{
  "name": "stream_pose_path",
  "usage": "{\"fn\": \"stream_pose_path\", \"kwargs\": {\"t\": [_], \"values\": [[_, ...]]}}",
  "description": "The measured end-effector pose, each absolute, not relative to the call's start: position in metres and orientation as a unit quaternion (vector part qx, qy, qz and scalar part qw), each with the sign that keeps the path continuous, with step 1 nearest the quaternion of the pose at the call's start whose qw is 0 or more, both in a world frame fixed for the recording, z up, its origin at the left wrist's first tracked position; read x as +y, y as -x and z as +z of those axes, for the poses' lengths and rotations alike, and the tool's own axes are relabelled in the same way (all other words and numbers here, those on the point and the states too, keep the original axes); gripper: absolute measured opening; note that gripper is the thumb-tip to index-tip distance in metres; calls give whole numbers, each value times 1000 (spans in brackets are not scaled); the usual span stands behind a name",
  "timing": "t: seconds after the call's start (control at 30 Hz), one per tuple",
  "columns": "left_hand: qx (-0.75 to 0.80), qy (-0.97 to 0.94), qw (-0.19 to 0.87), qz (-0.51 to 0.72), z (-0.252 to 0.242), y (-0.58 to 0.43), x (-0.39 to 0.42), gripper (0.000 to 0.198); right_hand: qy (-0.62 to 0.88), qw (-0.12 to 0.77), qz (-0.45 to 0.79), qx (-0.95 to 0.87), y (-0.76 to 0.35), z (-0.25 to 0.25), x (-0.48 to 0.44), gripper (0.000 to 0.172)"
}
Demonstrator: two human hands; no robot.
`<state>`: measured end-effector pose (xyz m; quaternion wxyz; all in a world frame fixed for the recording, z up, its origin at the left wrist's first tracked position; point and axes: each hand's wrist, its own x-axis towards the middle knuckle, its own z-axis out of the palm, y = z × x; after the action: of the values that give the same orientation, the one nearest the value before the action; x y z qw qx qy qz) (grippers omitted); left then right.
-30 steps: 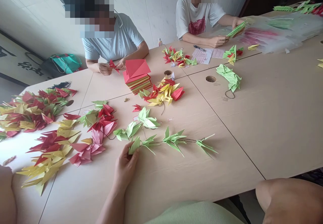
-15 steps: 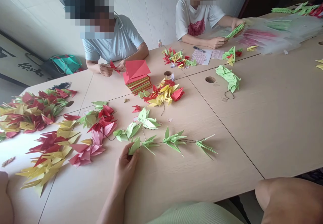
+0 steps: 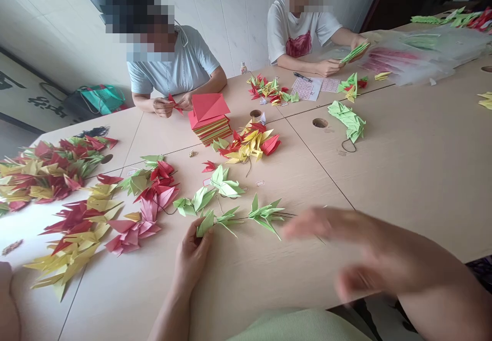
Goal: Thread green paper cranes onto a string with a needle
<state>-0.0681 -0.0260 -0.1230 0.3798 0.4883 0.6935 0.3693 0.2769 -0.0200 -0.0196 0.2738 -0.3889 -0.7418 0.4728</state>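
My left hand (image 3: 195, 259) pinches a light-green paper crane (image 3: 205, 224) at the left end of a dark string. Further right on that string lie two more green cranes, a small one (image 3: 228, 218) and a wider one (image 3: 265, 214). My right hand (image 3: 346, 243) is blurred by motion above the table, thumb and fingers apart, with nothing seen in it. It covers the string's right end and most of a green crane there. Just behind my left hand rest more green cranes (image 3: 226, 181), with dark thread around them.
Red, yellow and pink strung cranes (image 3: 77, 228) lie at left beside a large mixed heap (image 3: 46, 169). A stack of square paper (image 3: 210, 120) stands across the table. Two people sit opposite, one folding red paper (image 3: 175, 104), the other holding green folded strips (image 3: 354, 53).
My right hand has swung in from the lower right, over the right end of the string. The left hand keeps its hold on the green crane.
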Motion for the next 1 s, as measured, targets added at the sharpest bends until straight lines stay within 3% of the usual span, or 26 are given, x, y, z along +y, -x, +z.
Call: {"fn": "stream_pose_path", "kwargs": {"t": [0.17, 0.27, 0.43, 0.63, 0.83, 1.0], "values": [[671, -491, 385, 401, -124, 67, -26, 55, 502, 280, 470, -670, -280, -65, 30, 56], [662, -488, 392, 413, -124, 66, -27, 64, 476, 251, 511, -671, -275, -89, 27, 59], [656, -492, 403, 406, -123, 66, -28, 52, 386, 218, 538, -717, -238, -98, 3, 69], [638, -507, 431, 387, -119, 63, -26, 44, 279, 173, 574, -750, -208, -92, -18, 68], [611, -534, 482, 330, -106, 49, -26, 36, 402, 297, 556, -664, -216, -112, 8, 46], [576, -577, 502, 289, -97, 22, -5, 17, 473, 365, 483, -640, -230, -133, 47, 37]]}}
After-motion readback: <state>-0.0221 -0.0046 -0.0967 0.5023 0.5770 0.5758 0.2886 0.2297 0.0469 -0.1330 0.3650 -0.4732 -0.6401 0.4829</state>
